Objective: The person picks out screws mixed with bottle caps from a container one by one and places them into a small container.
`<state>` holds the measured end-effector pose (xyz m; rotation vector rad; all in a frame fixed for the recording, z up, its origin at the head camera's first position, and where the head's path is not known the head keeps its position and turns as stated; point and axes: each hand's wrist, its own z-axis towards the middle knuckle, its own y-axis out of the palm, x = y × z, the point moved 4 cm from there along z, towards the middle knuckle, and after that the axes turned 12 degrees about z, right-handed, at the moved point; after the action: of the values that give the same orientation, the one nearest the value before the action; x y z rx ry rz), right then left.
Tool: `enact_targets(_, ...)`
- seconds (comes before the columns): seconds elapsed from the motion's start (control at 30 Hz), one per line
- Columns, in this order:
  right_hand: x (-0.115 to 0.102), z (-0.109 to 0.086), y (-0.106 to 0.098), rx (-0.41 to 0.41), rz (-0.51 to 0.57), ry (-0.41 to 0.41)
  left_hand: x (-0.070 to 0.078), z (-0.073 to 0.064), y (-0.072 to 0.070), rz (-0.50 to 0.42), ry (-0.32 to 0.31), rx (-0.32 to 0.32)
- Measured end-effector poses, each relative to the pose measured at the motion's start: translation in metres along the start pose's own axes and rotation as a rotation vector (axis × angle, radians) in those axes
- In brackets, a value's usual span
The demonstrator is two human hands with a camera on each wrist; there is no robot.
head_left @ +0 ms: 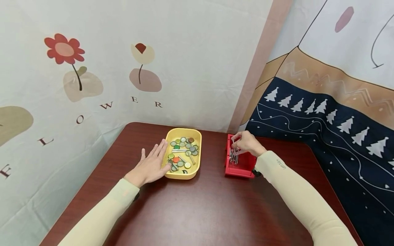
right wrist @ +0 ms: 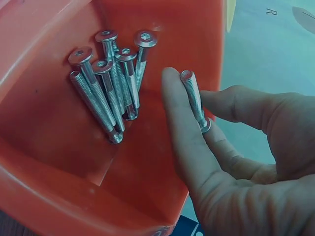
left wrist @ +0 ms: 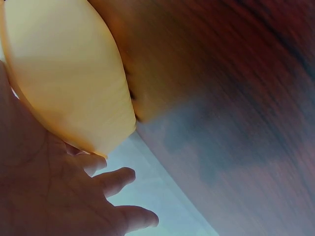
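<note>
My right hand [head_left: 248, 143] is over the red bin [head_left: 243, 173] and pinches a silver bolt [right wrist: 195, 98] between thumb and fingers. In the right wrist view several more bolts [right wrist: 106, 81] lie in a heap on the bin's floor, flat socket heads mostly at one end. My left hand [head_left: 150, 164] rests against the left side of the yellow tray [head_left: 199, 152], its fingers straight along the wall. Inside that tray are several bottle caps [head_left: 187, 165], mostly silver-backed with some green, orange and brown, and a few bolts [head_left: 191, 158] among them.
Both containers stand on a dark red-brown table [head_left: 197, 208], the tray left of the bin. A printed cloth [head_left: 197, 68] with flowers hangs behind the table. On the right hangs a navy cloth [head_left: 307, 119] with white trees.
</note>
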<state>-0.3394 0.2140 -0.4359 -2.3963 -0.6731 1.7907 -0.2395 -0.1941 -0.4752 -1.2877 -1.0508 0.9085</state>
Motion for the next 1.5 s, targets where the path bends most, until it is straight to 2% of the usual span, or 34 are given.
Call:
enact_targets(0.33, 0.003, 0.003, 0.004, 0.027, -0.039, 0.012, 0.000, 0.001, 0.000, -0.002, -0.015, -0.021)
enact_targets(0.53, 0.004, 0.003, 0.007, 0.025, -0.022, 0.022, -0.001, 0.001, 0.001, -0.003, -0.013, -0.023)
enact_targets(0.7, 0.002, 0.001, 0.005, 0.036, -0.026, 0.000, 0.000, 0.001, 0.001, 0.001, -0.011, -0.023)
enact_targets(0.83, -0.003, -0.003, 0.004, 0.056, -0.096, -0.057, 0.000, 0.000, 0.001, 0.008, -0.008, -0.013)
enact_targets(0.93, -0.008, -0.006, 0.004, 0.090, -0.216, -0.124, 0.000, 0.000, 0.001, 0.009, -0.006, -0.005)
enact_targets(1.13, -0.019, -0.013, 0.014, 0.165, -0.426, -0.331, 0.000, -0.001, 0.001, 0.003, -0.005, 0.003)
enact_targets(1.3, -0.028, -0.020, 0.032, 0.128, -0.507, -0.461, -0.001, 0.000, 0.001, 0.010, -0.009, 0.001)
enact_targets(1.5, -0.033, -0.023, 0.057, 0.087, -0.616, -0.513, -0.001, 0.001, 0.001, 0.005, -0.015, -0.004)
